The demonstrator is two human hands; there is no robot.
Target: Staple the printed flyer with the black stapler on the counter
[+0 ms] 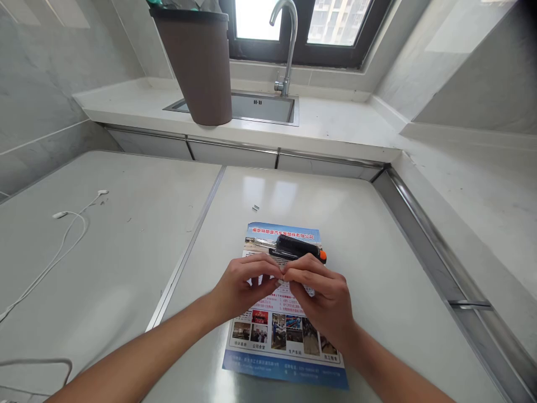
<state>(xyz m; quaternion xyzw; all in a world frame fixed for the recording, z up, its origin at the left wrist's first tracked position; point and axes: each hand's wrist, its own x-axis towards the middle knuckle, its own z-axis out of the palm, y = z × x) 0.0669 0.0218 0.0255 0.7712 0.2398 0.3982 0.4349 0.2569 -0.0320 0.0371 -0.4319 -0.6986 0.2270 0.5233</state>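
I see the left hand [251, 280] and right hand [323, 288] pinched narrow, tips together; I can't tell what's inside. The screwdriver [297, 246] lies sideways on the paper [289, 369] just past them, fat end by the right hand.

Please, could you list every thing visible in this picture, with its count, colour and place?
Counter: one, white, far side
Sink: one, grey metal, set in the counter
Bin: one, brown, on the counter, partly hiding the sink
Faucet: one, silver, behind the sink
Window: one, dark-framed, behind the faucet
Wall: one, grey, left
Tabletop: one, whitish with a seam, foreground
Cable: count unclear, white, tabletop's left
Flyer: one, blue and white, on the tabletop
Hand tool: one, black with orange end, on the flyer
Small pieces: two, silvery, beyond the flyer
Left hand: one, bare, above the flyer
Right hand: one, bare, meeting the left hand; anything held is too small to tell
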